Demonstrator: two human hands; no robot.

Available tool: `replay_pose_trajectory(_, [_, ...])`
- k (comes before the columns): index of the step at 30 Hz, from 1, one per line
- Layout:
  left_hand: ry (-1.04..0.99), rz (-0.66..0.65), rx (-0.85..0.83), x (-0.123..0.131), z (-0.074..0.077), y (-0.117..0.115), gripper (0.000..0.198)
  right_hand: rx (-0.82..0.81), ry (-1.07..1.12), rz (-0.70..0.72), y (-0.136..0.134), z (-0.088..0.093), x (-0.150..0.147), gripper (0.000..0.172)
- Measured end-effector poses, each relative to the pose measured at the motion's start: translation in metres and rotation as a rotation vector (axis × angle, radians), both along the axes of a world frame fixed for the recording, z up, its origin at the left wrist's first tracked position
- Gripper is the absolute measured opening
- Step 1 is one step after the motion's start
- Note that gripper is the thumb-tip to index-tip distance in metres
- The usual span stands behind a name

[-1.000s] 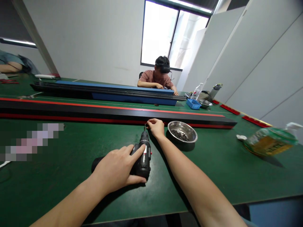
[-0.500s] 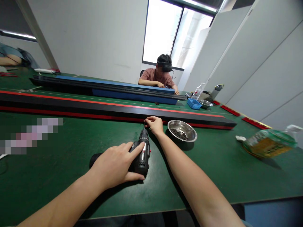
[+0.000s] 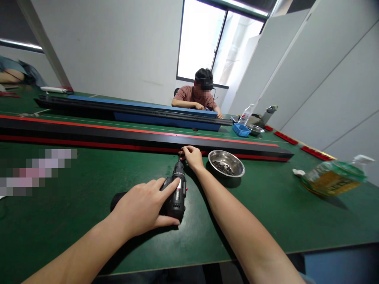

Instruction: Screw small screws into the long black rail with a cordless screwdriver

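My left hand (image 3: 142, 207) is wrapped round a black cordless drill (image 3: 177, 193), which lies low over the table with its bit pointing away from me. The bit's tip meets the red lower edge of a long black and red bar (image 3: 142, 138). At that tip, the fingers of my right hand (image 3: 193, 157) are pinched together against the bar's near side. Whatever they hold is too small to make out. Just right of my right hand stands a round steel bowl (image 3: 239, 172) with many small dark screws (image 3: 223, 167) in it.
Behind the bar lie blue and black long pieces (image 3: 127, 108), where a co-worker (image 3: 201, 92) sits working. A blue basket (image 3: 241, 129) and another steel bowl (image 3: 255, 129) stand at the back right. A green-and-yellow plastic container (image 3: 334, 177) is on the right of the green table (image 3: 89, 169).
The whole view has shifted slightly, so things sit a little further left. My hands, the drill and the bar keep the same arrangement.
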State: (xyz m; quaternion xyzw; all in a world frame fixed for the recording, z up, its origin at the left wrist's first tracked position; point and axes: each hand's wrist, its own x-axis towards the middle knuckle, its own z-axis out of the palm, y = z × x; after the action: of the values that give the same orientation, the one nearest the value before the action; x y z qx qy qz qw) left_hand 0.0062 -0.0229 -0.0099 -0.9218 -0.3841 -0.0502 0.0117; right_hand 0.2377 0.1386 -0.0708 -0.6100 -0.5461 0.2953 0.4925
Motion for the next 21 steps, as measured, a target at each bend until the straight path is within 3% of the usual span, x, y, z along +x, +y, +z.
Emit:
replay_pose_trajectory(6, [0.013,-0.007,0.021,0.001,0.0,0.0,0.1,0.029,-0.087,0.026,-0.003,-0.002,0.002,0.034])
replay_pose_trajectory(13, [0.036,0.02,0.06,0.002,-0.001,0.004,0.097,0.04,-0.118,-0.114,-0.008,0.003,0.003,0.034])
replay_pose_trajectory(21, [0.046,0.033,0.081,0.005,-0.002,0.01,0.098,0.039,-0.171,-0.113,-0.008,0.002,0.004,0.03])
